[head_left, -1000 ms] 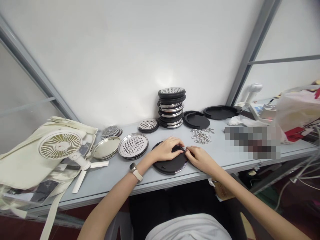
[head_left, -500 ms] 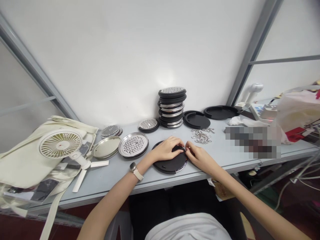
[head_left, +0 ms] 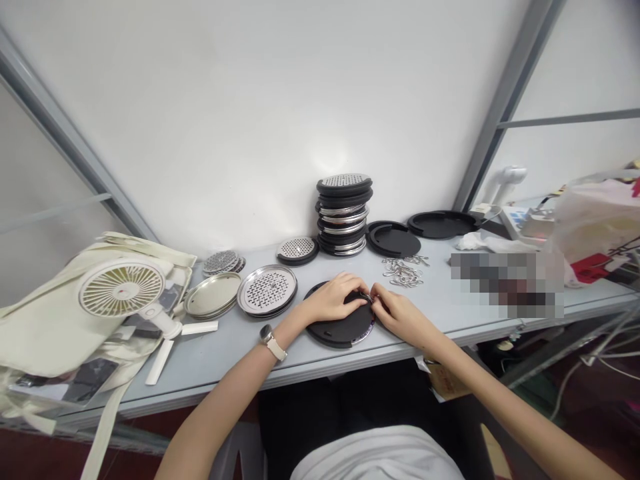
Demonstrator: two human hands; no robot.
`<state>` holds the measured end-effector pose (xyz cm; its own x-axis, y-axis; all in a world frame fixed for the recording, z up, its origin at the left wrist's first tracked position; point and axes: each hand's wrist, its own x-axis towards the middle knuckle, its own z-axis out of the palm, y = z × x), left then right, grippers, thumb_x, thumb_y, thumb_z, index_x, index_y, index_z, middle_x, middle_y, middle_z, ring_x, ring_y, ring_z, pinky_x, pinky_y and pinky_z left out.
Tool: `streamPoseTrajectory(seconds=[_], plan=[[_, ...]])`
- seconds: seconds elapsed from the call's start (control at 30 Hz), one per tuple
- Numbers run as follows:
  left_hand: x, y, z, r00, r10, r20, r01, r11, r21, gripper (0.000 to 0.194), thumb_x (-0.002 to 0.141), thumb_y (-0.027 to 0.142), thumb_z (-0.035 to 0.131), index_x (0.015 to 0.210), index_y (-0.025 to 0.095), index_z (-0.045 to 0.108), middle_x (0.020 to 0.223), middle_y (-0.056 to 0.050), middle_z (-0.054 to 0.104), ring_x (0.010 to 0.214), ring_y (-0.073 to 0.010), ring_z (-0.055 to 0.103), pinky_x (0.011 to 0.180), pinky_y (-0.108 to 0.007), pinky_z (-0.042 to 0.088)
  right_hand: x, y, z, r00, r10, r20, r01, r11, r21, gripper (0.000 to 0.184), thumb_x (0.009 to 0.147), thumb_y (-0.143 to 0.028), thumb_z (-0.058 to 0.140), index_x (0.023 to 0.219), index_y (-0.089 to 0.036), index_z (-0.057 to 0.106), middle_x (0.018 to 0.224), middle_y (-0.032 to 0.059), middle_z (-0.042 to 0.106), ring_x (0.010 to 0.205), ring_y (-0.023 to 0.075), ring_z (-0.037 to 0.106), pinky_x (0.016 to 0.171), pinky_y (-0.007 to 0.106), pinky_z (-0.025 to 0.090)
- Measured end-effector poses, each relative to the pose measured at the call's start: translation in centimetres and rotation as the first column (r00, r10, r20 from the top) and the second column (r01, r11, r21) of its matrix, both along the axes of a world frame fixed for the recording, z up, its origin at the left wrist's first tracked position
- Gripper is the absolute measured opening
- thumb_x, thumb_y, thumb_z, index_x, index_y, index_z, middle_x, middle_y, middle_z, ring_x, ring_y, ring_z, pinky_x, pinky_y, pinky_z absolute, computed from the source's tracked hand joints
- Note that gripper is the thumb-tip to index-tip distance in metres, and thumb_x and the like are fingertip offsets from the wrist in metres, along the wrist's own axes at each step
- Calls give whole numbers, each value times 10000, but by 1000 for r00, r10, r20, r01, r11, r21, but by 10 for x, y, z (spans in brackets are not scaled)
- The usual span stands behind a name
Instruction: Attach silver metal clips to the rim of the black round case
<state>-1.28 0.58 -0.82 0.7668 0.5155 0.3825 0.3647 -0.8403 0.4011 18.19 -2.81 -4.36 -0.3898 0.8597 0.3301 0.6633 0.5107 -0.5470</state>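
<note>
A round black disc (head_left: 340, 328) with a shiny strip along its right rim lies near the table's front edge. Across its top rests my left hand (head_left: 340, 298), fingers curled over the far right rim and thumb on the face. My right hand (head_left: 395, 312) is at the same rim, thumb and fingertips pinched together and nearly touching the left fingertips. What sits between the right fingertips is too small to make out. Just behind the hands is a loose heap of small metal wire clips (head_left: 404, 272). A perforated metal disc (head_left: 267, 290) lies on others to the left.
Behind stands a tall stack of black and metal discs (head_left: 343, 217), with black trays (head_left: 395, 239) to its right. Plain metal lids (head_left: 213, 295), a white fan (head_left: 123, 291) and a cream bag (head_left: 45, 313) are at left. A plastic bag (head_left: 595, 220) is at far right.
Almost nothing differs. Both hands stay at the disc's right rim, with only a slight shift of the fingertips.
</note>
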Motion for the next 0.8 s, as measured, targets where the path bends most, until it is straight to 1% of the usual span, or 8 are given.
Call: streamPoseTrajectory(seconds=[0.6, 0.7, 0.8], plan=[[0, 1, -1, 1000, -5, -2, 5, 1000, 3, 123, 877, 191, 545, 1000, 186, 550, 990, -50, 591, 997, -190, 525, 918, -325, 419, 1, 0, -1, 1000, 6, 5, -6, 1000, 9, 160, 936, -265, 321, 781, -241, 352, 608, -36, 474, 548, 162, 494, 563, 250, 330], [0, 0, -1, 1000, -1, 4, 1, 1000, -14, 117, 873, 188, 546, 989, 184, 546, 981, -51, 590, 973, -187, 537, 907, -325, 424, 1, 0, 0, 1000, 2, 9, -2, 1000, 8, 161, 937, -267, 319, 782, -240, 353, 623, -30, 484, 560, 164, 500, 568, 251, 332], [0, 0, -1, 999, -9, 40, 12, 998, -56, 144, 866, 181, 548, 1008, 179, 524, 978, -53, 591, 940, -179, 556, 884, -317, 437, 1, 0, 0, 1000, 5, 15, -5, 1000, 7, 158, 934, -271, 323, 783, -241, 357, 629, -27, 493, 566, 167, 506, 569, 252, 334]])
